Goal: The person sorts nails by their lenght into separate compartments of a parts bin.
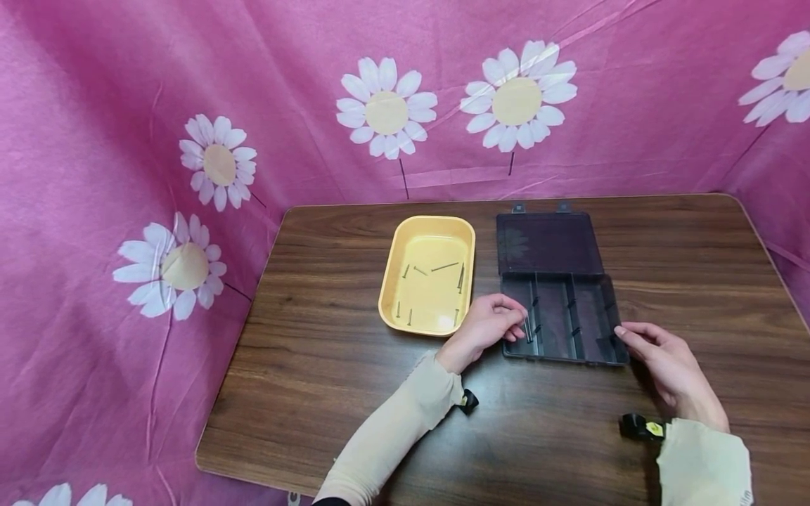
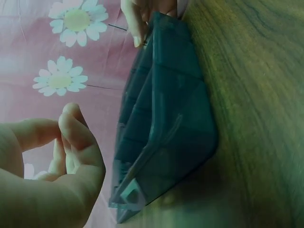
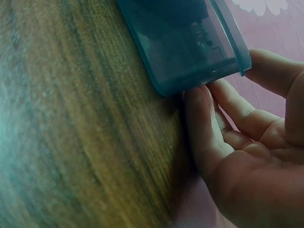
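Note:
On the table stands a dark translucent compartment box (image 1: 555, 355) with its lid (image 1: 549, 242) folded back flat. My left hand (image 1: 487, 322) is over the box's left compartment, fingers curled. In the left wrist view its thumb meets the index finger (image 2: 78, 135), with nothing visible between them. Thin screws (image 1: 529, 329) lie in that compartment just below the fingertips. At the box's right side my right hand (image 1: 667, 362) grips the edge. The right wrist view has the thumb (image 3: 270, 69) at the rim and other fingers against the box's side and underside.
Left of the box is a yellow tray (image 1: 387, 309) with several loose screws (image 1: 445, 267) spread on its bottom. The left forearm passes close to the tray's near right corner. A pink flowered cloth (image 1: 443, 42) hangs behind the wooden table (image 1: 304, 337).

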Available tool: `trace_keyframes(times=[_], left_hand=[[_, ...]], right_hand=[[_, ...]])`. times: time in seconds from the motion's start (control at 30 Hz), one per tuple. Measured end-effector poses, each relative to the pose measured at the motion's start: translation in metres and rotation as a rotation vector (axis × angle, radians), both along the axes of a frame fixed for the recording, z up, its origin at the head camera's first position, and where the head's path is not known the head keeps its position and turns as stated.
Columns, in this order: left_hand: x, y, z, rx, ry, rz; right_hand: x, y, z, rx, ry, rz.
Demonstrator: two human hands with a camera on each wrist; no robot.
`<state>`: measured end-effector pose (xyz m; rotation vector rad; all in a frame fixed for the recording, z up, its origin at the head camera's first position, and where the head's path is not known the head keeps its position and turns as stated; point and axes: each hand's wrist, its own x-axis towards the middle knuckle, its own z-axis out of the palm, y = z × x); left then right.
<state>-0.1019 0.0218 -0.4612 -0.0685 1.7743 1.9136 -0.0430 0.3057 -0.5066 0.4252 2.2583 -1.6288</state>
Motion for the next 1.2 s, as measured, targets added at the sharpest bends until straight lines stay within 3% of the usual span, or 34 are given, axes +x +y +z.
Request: trace_keyframes(times=[0.13, 0.3, 0.43, 0.63, 0.73, 0.83, 1.03, 1.2], left_hand=[[-0.001, -0.009, 0.006, -0.049, 0.075, -0.031], [-0.005, -0.023, 0.017, -0.082, 0.124, -0.011], [-0.011, -0.036, 0.025, -0.077, 0.150, 0.042], [-0.024, -0.052, 0.033, -0.072, 0.158, 0.203], [-0.031, -0.059, 0.034, -0.079, 0.173, 0.270], [-0.037, -0.065, 0.033, -0.102, 0.197, 0.299], [-0.044, -0.074, 0.028, -0.180, 0.214, 0.328], [-0.047, -0.076, 0.022, -0.259, 0.275, 0.343]], right_hand=[[0.000, 0.000, 0.000, 0.003, -0.008, -0.001], [0.000, -0.001, 0.000, -0.025, 0.009, -0.025], [-0.001, -0.001, -0.001, -0.080, 0.030, -0.048], [-0.001, -0.002, -0.002, -0.094, 0.039, -0.059], [-0.002, -0.002, -0.002, -0.104, 0.038, -0.062], [-0.002, -0.001, -0.002, -0.139, 0.042, -0.073], [-0.002, -0.002, -0.002, -0.116, 0.033, -0.071], [-0.002, -0.001, 0.000, -0.052, 0.009, -0.037]])
